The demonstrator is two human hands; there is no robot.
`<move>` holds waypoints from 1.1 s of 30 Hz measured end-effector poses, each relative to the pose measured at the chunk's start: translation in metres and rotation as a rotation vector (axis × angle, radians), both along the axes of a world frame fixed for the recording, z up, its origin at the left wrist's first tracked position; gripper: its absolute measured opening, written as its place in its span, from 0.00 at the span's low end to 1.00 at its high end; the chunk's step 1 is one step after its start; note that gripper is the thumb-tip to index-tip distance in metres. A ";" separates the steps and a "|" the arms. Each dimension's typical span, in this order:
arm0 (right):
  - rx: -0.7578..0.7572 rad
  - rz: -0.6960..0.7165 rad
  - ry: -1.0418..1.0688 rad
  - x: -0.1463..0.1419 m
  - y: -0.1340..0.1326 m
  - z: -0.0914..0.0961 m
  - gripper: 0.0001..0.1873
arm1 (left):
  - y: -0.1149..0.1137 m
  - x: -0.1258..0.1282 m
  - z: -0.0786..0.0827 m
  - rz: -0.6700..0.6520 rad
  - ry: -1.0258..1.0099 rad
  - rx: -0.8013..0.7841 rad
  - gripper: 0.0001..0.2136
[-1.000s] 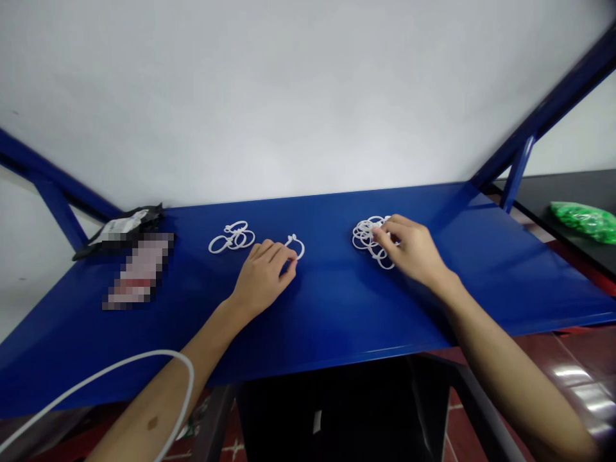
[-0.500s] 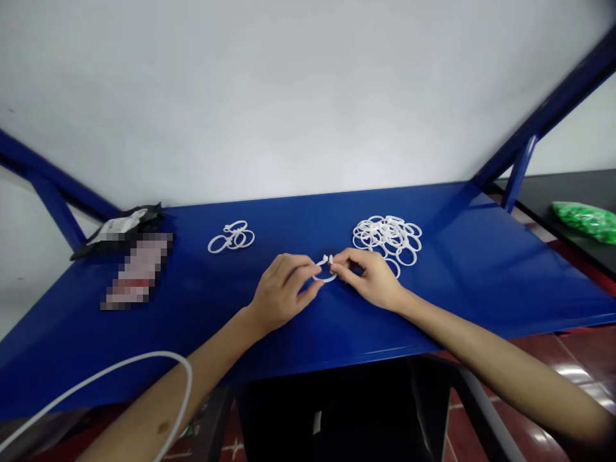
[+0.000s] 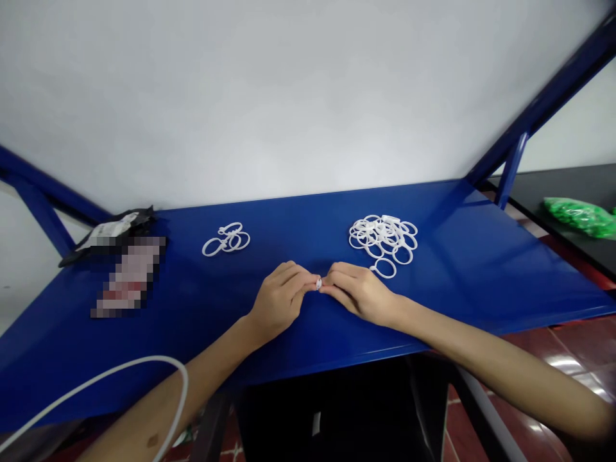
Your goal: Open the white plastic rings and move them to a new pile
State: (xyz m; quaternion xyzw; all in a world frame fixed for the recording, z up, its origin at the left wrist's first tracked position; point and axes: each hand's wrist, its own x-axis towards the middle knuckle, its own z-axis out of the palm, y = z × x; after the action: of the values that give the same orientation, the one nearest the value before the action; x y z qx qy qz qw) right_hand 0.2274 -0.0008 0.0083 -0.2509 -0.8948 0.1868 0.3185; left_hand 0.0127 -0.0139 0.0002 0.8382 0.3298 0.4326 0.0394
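Between my fingertips a small white plastic ring (image 3: 319, 283) is pinched, most of it hidden by the fingers. My left hand (image 3: 282, 298) closes on its left side and my right hand (image 3: 359, 292) on its right side, the fingertips almost meeting. Behind my right hand lies a heap of white plastic rings (image 3: 382, 237), with one separate ring (image 3: 385, 268) at its near edge. Further left on the blue table (image 3: 298, 224) is a smaller group of white rings (image 3: 231, 240), each with a small knob-like joint.
A black plastic package (image 3: 113, 231) and a blurred-out flat object (image 3: 129, 276) lie at the table's left. A white cable (image 3: 120, 364) loops over my left forearm. Blue frame struts rise on both sides. A green bag (image 3: 580, 217) sits on a dark surface at far right.
Both hands have drawn together and slightly lower, and the ring's two ends, apart before, now meet between my fingertips. The whole view has shifted slightly.
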 end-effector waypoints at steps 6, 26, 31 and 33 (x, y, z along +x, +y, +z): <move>0.109 -0.020 -0.080 0.000 -0.002 -0.001 0.16 | -0.001 0.003 0.001 0.033 0.146 0.203 0.08; -0.169 -0.386 -0.306 0.113 0.060 0.034 0.12 | 0.057 -0.089 -0.007 0.760 0.536 -0.018 0.13; -0.165 -0.464 -0.304 0.106 0.058 0.037 0.09 | 0.052 -0.081 -0.002 0.779 0.412 -0.067 0.10; -0.153 -0.489 -0.296 0.105 0.058 0.037 0.09 | 0.050 -0.077 0.002 0.775 0.314 -0.130 0.10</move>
State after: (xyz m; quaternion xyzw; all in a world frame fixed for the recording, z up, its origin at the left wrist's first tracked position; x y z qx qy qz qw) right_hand 0.3326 0.0567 0.0457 -0.5069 -0.8278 0.1326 0.2004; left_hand -0.0640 0.0358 0.0025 0.7036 0.6492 0.2606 -0.1244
